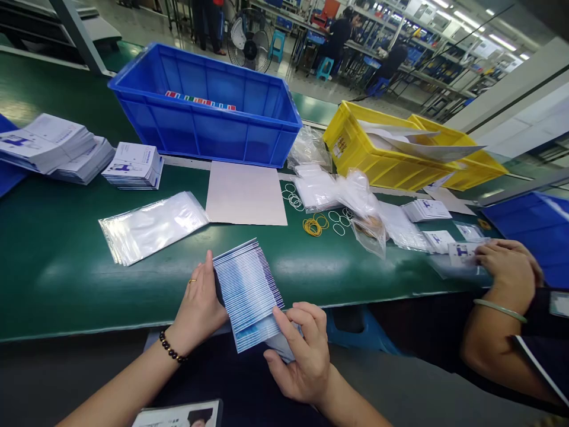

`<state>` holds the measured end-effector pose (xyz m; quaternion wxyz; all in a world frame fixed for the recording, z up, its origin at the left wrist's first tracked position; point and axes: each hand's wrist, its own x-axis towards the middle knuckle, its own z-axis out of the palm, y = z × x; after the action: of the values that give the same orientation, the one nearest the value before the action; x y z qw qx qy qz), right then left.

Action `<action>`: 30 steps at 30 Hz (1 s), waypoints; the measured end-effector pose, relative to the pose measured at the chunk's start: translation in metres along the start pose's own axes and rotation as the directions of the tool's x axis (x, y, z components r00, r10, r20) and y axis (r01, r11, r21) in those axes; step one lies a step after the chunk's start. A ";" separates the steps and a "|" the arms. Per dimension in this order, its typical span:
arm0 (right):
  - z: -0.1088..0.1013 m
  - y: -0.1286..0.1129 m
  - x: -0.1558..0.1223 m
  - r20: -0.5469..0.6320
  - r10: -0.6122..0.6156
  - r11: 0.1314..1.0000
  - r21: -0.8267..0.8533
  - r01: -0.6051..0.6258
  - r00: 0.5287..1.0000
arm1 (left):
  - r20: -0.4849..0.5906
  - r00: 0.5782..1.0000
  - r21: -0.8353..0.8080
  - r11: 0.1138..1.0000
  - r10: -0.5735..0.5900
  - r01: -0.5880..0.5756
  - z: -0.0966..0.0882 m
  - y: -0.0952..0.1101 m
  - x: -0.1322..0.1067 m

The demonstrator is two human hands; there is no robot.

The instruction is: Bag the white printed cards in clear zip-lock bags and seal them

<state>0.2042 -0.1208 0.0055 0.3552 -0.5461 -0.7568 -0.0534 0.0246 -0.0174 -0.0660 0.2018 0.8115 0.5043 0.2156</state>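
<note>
Head view: over the table's (pixel 146 290) near edge, my left hand (pixel 202 299) clasps a ridged, fanned stack of blue-and-white paper leaflets (pixel 249 290); my right hand (pixel 304 350), fingers half-curled, touches its lower right edge, whether pinching I cannot tell. Nearby shiny plastic bags (pixel 153 228) lie flat; the leaflets' print is unreadable.

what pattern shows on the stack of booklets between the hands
The stack shows blue and white stripes, clearest in the head view.

The left hand (pixel 202 299) grips the left side of the fanned booklet stack (pixel 249 290); the half-curled right hand (pixel 306 350) touches its lower right.
</note>
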 end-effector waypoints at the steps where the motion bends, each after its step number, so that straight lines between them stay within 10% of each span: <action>1: 0.000 0.000 0.000 -0.002 0.000 1.000 -0.004 0.000 1.000 | 0.002 1.000 -0.002 1.000 0.001 -0.001 0.000 0.000 0.000; 30: 0.003 -0.001 0.005 0.004 -0.001 0.999 -0.049 0.001 1.000 | 0.031 0.999 -0.016 0.999 -0.027 0.027 -0.003 0.003 0.001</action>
<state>0.2008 -0.1158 0.0067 0.3401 -0.5544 -0.7563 -0.0708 0.0257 -0.0178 -0.0622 0.2191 0.8061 0.5103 0.2047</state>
